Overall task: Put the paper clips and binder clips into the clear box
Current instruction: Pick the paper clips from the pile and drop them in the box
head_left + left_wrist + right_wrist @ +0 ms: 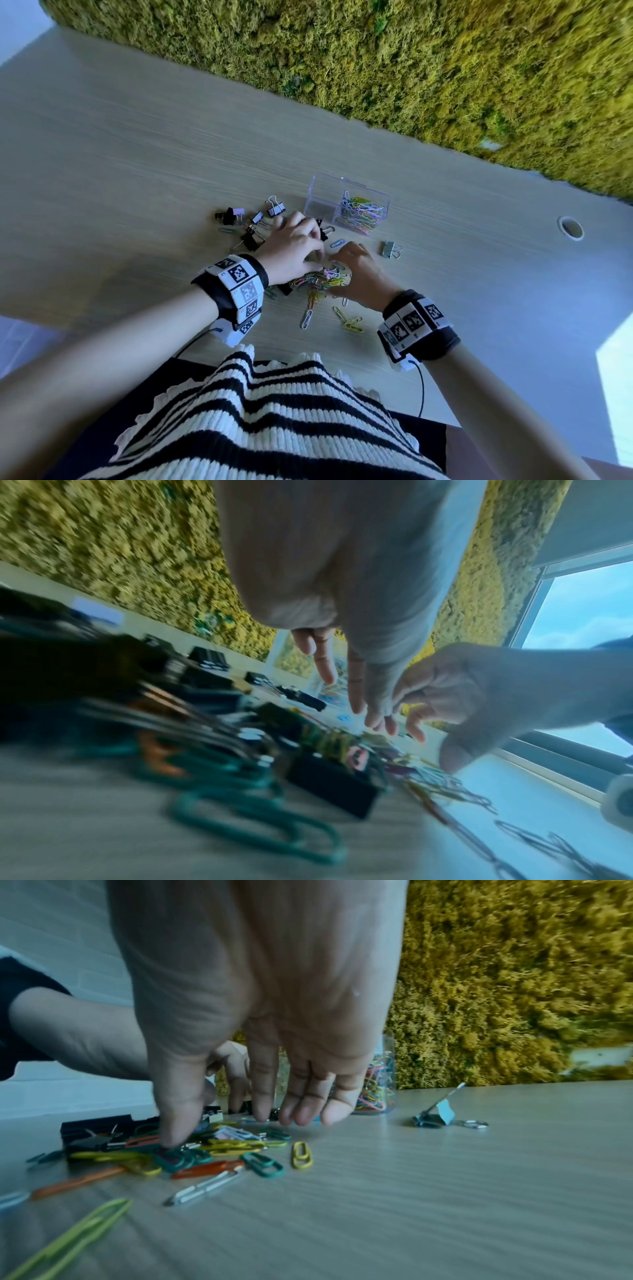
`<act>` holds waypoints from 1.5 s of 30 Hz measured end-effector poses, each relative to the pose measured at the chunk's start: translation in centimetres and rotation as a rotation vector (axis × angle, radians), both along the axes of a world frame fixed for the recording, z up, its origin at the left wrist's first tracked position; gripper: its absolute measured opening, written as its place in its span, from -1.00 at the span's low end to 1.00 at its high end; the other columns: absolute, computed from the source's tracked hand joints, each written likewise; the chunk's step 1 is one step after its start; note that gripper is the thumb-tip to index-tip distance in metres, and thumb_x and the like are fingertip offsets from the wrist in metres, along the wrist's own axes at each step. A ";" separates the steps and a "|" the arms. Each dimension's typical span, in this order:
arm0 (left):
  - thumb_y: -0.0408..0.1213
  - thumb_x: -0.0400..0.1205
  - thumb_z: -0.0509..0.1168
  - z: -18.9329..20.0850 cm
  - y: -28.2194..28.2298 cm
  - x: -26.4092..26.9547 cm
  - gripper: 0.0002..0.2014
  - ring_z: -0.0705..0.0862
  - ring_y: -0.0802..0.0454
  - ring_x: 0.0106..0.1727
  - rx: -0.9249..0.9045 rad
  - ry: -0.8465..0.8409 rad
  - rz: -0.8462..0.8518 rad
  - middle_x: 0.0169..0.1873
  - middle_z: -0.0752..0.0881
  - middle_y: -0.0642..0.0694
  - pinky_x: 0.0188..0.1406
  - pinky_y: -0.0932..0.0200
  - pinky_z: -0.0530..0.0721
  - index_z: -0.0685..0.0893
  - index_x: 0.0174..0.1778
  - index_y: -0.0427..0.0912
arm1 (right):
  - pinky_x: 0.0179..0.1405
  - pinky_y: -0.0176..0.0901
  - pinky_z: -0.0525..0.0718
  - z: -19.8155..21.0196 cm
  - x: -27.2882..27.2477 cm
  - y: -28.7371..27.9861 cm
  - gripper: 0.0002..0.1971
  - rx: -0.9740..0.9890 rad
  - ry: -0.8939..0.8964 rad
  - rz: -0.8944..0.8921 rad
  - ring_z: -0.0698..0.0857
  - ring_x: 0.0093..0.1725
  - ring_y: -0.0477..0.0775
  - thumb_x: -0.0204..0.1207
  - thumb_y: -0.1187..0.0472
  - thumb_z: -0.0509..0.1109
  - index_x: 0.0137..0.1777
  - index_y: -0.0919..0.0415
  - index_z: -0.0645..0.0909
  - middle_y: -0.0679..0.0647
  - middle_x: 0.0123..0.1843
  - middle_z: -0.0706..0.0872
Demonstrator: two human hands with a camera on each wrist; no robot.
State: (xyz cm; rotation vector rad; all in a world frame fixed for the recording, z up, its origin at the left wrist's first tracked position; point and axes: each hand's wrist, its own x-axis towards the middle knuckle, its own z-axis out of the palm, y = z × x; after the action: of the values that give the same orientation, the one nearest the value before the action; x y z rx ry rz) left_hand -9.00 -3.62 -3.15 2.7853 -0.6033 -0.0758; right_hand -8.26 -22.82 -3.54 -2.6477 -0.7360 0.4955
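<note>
The clear box [325,198] stands on the wooden table, with many coloured paper clips [361,212] in its right compartment. In front of it lies a loose pile of coloured paper clips [320,279], with my two hands on either side. My left hand [313,248] reaches over the pile's far left with straight fingers [356,696] and holds nothing. My right hand [342,265] is at the pile's right; its thumb [174,1123] presses on the clips and its fingers [308,1112] point down at the table. Several black binder clips [239,222] lie left of the box.
A silver binder clip [391,248] lies alone at the right, also in the right wrist view [435,1118]. Stray paper clips [349,320] lie nearer my body. A black binder clip [95,1131] sits beside the pile. A moss wall [445,68] backs the table; a cable hole [570,228] is far right.
</note>
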 end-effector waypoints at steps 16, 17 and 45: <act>0.04 0.55 0.27 -1.0 -2.6 0.7 -0.77 0.30 -0.08 0.24 0.067 0.111 -0.003 0.09 0.47 0.06 -0.04 -0.02 0.17 0.69 -0.06 0.00 | -0.05 -0.05 0.54 -0.7 -0.2 -0.3 -0.96 0.104 -0.052 -0.067 0.54 0.00 0.15 0.38 0.32 0.47 -0.21 0.17 0.70 0.12 -0.08 0.64; -0.05 0.58 0.23 -1.1 -2.5 0.7 -0.82 0.31 -0.08 0.24 0.061 0.107 0.009 0.08 0.47 0.07 -0.06 -0.01 0.15 0.69 -0.07 -0.01 | -0.05 -0.04 0.55 -0.7 -0.3 -0.7 -0.94 0.108 -0.058 -0.071 0.54 -0.01 0.14 0.39 0.32 0.46 -0.22 0.16 0.70 0.10 -0.09 0.64; 0.03 0.27 0.56 1.2 2.9 1.9 -0.76 0.35 -0.02 0.11 -0.183 0.019 0.368 -0.04 0.60 0.06 -0.08 0.09 0.11 0.74 -0.41 -0.06 | 0.29 0.02 0.45 -0.1 0.2 -0.3 0.07 -0.112 -0.044 0.051 0.34 0.28 0.10 0.05 -0.28 0.59 0.56 0.04 0.25 0.07 0.39 0.38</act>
State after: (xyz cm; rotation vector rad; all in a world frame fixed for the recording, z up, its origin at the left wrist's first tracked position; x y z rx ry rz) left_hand -7.10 -0.70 -1.94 2.6626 -0.0803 0.0298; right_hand -8.06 -23.11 -3.61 -2.7578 -0.8133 0.5080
